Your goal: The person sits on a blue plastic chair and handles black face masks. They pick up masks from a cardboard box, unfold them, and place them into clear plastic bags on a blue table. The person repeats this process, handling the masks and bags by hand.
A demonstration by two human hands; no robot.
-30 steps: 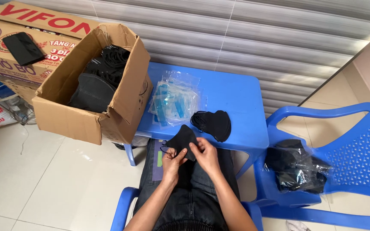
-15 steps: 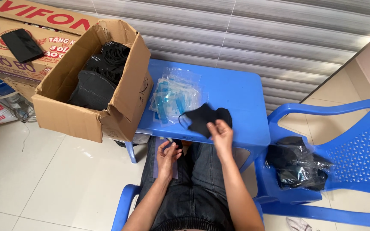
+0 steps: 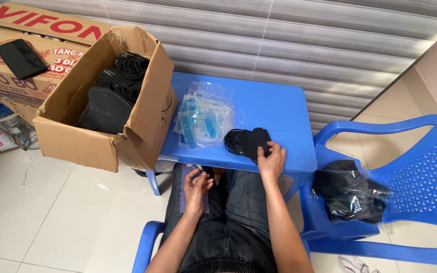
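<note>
A small pile of black face masks (image 3: pixel 246 141) lies near the front edge of the blue plastic table (image 3: pixel 274 108). My right hand (image 3: pixel 271 161) rests on the pile's near side, fingers pressing the top mask down. My left hand (image 3: pixel 197 183) hovers over my lap just below the table edge, fingers loosely curled; it seems to hold nothing, above a flat clear packet lying on my thigh. A stack of clear plastic sleeves with blue print (image 3: pixel 203 119) lies on the table to the left of the masks.
An open cardboard box (image 3: pixel 89 144) full of black masks stands left of the table. A closed printed carton (image 3: pixel 21 81) behind it carries a black phone (image 3: pixel 21 58). A blue plastic chair (image 3: pixel 421 167) on the right holds bagged black masks (image 3: pixel 352 194). Corrugated metal shutter behind.
My right hand carried a black mask from my lap up to the table and laid it on the pile. My left hand let go and stayed over my lap.
</note>
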